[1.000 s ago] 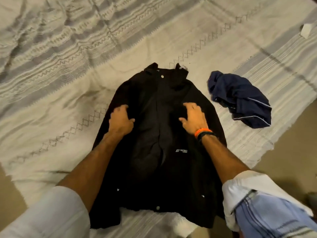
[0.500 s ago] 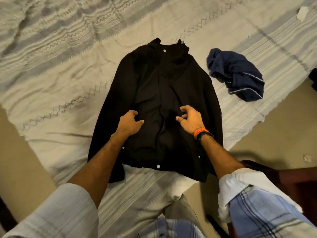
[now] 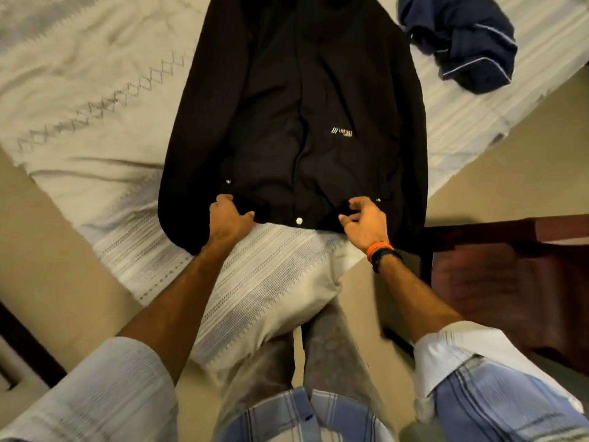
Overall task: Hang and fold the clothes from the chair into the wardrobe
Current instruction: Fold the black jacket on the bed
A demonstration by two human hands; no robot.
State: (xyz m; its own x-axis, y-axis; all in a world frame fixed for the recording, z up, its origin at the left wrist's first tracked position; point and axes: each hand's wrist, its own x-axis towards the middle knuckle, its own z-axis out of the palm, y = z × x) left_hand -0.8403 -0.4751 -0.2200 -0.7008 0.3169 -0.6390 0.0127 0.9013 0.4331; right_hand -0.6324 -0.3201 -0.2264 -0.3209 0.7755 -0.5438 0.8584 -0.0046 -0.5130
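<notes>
Everything here sits around the black zip-and-snap jacket [image 3: 296,122], which is spread front-up on the cream woven bedspread with grey zigzag stripes [image 3: 79,90]. Its collar end runs out past the top of the frame and its hem points back toward the person, close to the corner of the bed.

Left of the jacket it's just bedspread, with a line of diamond stitching running diagonally toward the sleeve. That sleeve lies folded in along the jacket's left side, rounding off a bit lower than the hem.

The left hand [image 3: 228,220] is on the hem, left of the centre snap, fingers curled down and clamped onto the fabric edge. The white snap button [image 3: 299,221] sits on the hem between the two hands. A small white logo print [image 3: 342,132] sits above it, right of the jacket's front closure.

The right hand [image 3: 365,221] is on the hem right of that snap, wearing an orange band and a black band [image 3: 382,252] at the wrist. Its thumb and fingers are bent around the hem; it looks like a pinch on the cloth, though the frame is a little soft there.

Up and right of the jacket, well apart from it, a crumpled navy garment with thin white piping [image 3: 462,39] lies on the same bedspread. Down and right of the jacket, off the bed, there's a dark reddish wooden piece of furniture [image 3: 510,282], too blurred to tell what it is exactly.
</notes>
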